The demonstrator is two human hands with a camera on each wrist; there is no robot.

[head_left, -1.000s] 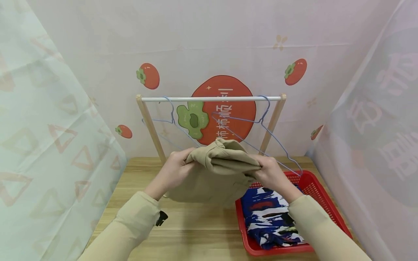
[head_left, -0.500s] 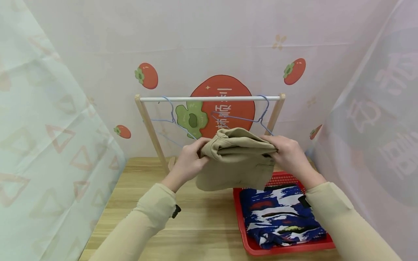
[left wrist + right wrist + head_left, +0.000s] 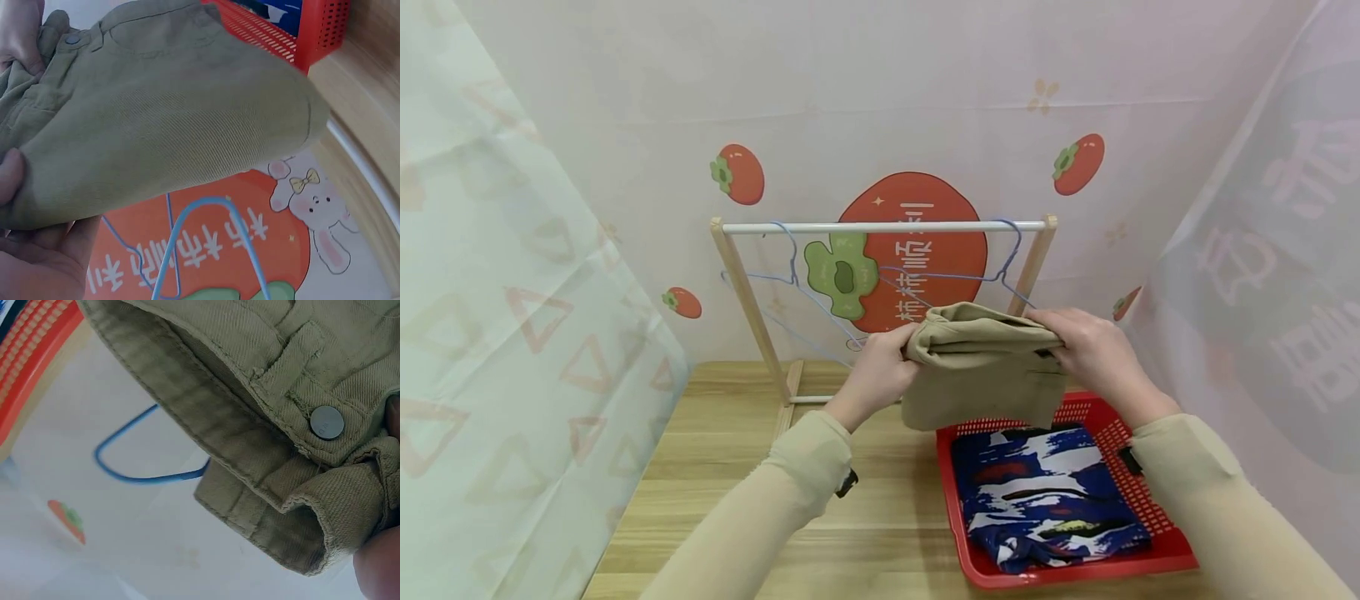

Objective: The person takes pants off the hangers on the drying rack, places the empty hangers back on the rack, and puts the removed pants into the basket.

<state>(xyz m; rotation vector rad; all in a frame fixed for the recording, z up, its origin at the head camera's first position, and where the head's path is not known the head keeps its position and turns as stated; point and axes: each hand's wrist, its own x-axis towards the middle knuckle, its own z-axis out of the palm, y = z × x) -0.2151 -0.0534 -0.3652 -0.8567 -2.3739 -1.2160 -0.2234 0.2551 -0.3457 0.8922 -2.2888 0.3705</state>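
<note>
Both hands hold a folded pair of khaki shorts (image 3: 985, 396) in the air before the clothes rack. My left hand (image 3: 880, 375) grips one end of the upper edge with thumb and fingers, and my right hand (image 3: 1093, 358) grips the other end. In the right wrist view the waistband with its metal button (image 3: 327, 422) shows close up, one end folded over. The left wrist view shows a pocket and a stitched hem. Part of the shorts' lower edge overlaps the back of the red basket (image 3: 950, 500). My right fingers are partly hidden by the cloth.
A rack with a white top bar (image 3: 880, 227) and wooden legs stands behind, bearing a left blue wire hanger (image 3: 793, 250) and a right one (image 3: 1017, 242). Inside the basket, at the right of the wooden table (image 3: 700, 500), lies folded blue, white and red patterned cloth (image 3: 1045, 492).
Both hands have moved right with the shorts, rising first and then dropping slightly. The folded upper edge is spread straighter between them. The hangers have shifted slightly.
</note>
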